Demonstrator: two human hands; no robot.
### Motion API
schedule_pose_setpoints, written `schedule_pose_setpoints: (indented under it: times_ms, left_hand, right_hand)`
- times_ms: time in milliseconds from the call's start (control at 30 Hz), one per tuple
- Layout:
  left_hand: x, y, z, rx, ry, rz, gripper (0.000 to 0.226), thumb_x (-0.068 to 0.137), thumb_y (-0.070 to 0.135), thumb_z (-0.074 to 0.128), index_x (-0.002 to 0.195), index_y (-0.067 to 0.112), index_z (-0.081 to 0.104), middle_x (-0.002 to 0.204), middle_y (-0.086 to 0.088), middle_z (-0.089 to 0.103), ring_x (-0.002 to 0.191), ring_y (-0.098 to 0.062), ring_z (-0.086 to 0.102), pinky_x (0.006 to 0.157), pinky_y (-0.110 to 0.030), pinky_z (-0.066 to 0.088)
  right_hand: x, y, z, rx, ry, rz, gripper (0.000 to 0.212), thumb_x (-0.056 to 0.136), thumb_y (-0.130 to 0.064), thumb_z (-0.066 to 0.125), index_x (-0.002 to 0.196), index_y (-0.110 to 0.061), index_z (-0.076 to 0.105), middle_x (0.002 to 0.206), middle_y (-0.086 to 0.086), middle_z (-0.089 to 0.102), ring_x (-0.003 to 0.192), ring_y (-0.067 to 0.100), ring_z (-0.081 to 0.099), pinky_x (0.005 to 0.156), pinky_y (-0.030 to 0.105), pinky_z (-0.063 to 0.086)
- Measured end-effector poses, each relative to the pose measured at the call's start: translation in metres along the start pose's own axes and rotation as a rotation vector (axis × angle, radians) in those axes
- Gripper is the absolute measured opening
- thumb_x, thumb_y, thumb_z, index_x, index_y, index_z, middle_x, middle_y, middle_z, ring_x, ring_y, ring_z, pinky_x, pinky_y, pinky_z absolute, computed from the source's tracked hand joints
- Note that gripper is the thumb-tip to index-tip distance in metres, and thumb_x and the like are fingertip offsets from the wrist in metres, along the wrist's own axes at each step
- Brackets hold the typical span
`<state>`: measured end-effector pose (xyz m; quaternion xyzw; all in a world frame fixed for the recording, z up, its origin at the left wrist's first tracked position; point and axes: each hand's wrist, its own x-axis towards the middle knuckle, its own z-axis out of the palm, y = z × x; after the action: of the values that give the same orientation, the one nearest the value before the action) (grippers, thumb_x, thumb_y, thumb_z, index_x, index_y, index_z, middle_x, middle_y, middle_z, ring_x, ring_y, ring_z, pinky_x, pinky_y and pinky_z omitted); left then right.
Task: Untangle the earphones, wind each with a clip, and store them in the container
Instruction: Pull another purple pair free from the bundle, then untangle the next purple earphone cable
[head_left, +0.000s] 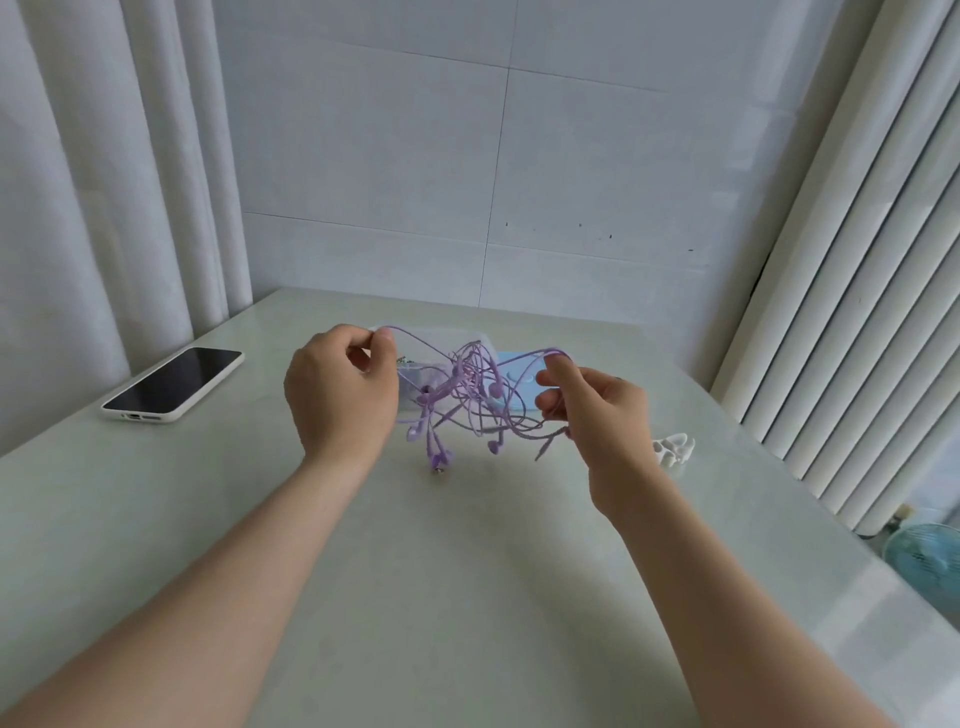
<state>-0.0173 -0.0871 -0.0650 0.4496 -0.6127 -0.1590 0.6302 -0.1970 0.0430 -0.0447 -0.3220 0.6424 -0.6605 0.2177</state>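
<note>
Dangling between both hands' fingertips — tangled earphones (467, 395)

Counts, head view. Hands: two, left hand (340, 387) and right hand (597, 410), both raised above the table (467, 597). Tangle of purple earphones (467, 395): one bundle; the number of sets within could not be told. Earbuds seen hanging from it: at least four. Phone (174, 383): one. White clips (672, 448): one small heap, uncountable. Clear container (415, 374): one. Blue lid (514, 376): one.
</note>
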Motion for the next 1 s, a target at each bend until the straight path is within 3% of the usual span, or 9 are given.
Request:
schedule_pose_setpoints:
  times_ms: [100,200,267,400,533,667,767,867,1000]
  left_hand:
    - [0.003,-0.004,0.001,0.035,0.019,-0.031,0.023,0.093,0.037,0.055,0.085,0.021,0.069,0.087,0.001,0.069,0.089,-0.034,0.061,0.083,-0.042,0.048]
    - [-0.002,0.003,0.001,0.089,0.015,-0.050,0.012,0.091,0.019,0.059,0.094,0.023,0.069,0.102,0.004,0.062,0.106,-0.034,0.054,0.086,-0.034,0.031]
    - [-0.006,0.008,-0.001,0.079,-0.005,0.003,0.023,0.085,0.010,0.056,0.100,0.022,0.067,0.112,0.002,0.062,0.111,-0.032,0.050,0.087,-0.032,0.027]
    - [-0.011,0.021,-0.003,-0.078,-0.186,0.349,0.025,0.080,0.017,0.053,0.096,0.020,0.072,0.102,0.008,0.070,0.098,-0.022,0.057,0.088,-0.041,0.046]
    - [-0.026,0.028,-0.001,-0.072,-0.509,0.606,0.021,0.090,0.031,0.057,0.094,0.022,0.076,0.092,0.015,0.071,0.094,-0.014,0.060,0.088,-0.040,0.046]
    - [-0.034,0.028,0.004,-0.111,-0.618,0.481,0.013,0.093,0.029,0.061,0.083,0.022,0.066,0.079,0.012,0.067,0.084,-0.015,0.062,0.081,-0.037,0.049]
    - [-0.031,0.031,0.002,-0.207,-0.595,0.292,0.018,0.097,0.019,0.064,0.078,0.018,0.063,0.074,0.008,0.068,0.079,-0.013,0.065,0.073,-0.021,0.044]
    - [-0.028,0.032,0.001,-0.219,-0.531,0.196,0.019,0.096,0.014,0.067,0.077,0.016,0.064,0.073,0.008,0.068,0.078,-0.009,0.064,0.071,-0.014,0.042]
    - [-0.025,0.027,0.003,-0.137,-0.450,0.229,0.018,0.090,0.020,0.070,0.077,0.015,0.060,0.064,0.004,0.059,0.068,-0.017,0.055,0.064,-0.028,0.042]
  right_hand:
    - [-0.001,-0.002,-0.001,0.049,-0.081,0.012,0.023,0.097,-0.032,0.069,0.092,-0.013,0.080,0.071,0.001,0.070,0.066,0.014,0.059,0.066,0.027,0.046]
    - [-0.004,-0.004,0.001,0.124,-0.166,0.000,0.014,0.096,-0.020,0.072,0.098,-0.007,0.079,0.076,0.006,0.070,0.068,0.020,0.062,0.056,0.030,0.050]
    - [-0.006,-0.004,0.003,0.116,-0.193,-0.037,0.010,0.094,-0.012,0.074,0.102,-0.007,0.077,0.079,0.008,0.073,0.067,0.021,0.066,0.056,0.029,0.054]
    - [-0.008,-0.005,0.003,0.117,-0.222,-0.068,0.010,0.093,-0.008,0.076,0.102,-0.004,0.075,0.079,0.009,0.074,0.064,0.023,0.067,0.056,0.030,0.055]
    - [-0.007,-0.005,0.002,0.148,-0.274,-0.067,0.008,0.094,-0.004,0.072,0.100,0.000,0.075,0.079,0.009,0.073,0.066,0.023,0.065,0.057,0.030,0.054]
    - [-0.006,-0.005,0.000,0.233,-0.329,-0.038,0.017,0.092,0.008,0.067,0.107,0.002,0.073,0.084,0.014,0.071,0.071,0.025,0.067,0.057,0.030,0.054]
    - [-0.005,-0.004,-0.002,0.243,-0.356,-0.031,0.027,0.091,0.013,0.061,0.112,0.001,0.073,0.098,0.021,0.073,0.085,0.029,0.074,0.061,0.033,0.059]
    - [-0.005,-0.002,-0.001,0.251,-0.321,-0.045,0.033,0.091,0.016,0.053,0.111,0.000,0.075,0.115,0.023,0.072,0.101,0.033,0.076,0.069,0.039,0.063]
    - [-0.003,-0.001,0.000,0.190,-0.173,-0.090,0.010,0.097,-0.005,0.069,0.102,-0.001,0.077,0.091,0.018,0.073,0.086,0.025,0.076,0.072,0.040,0.065]
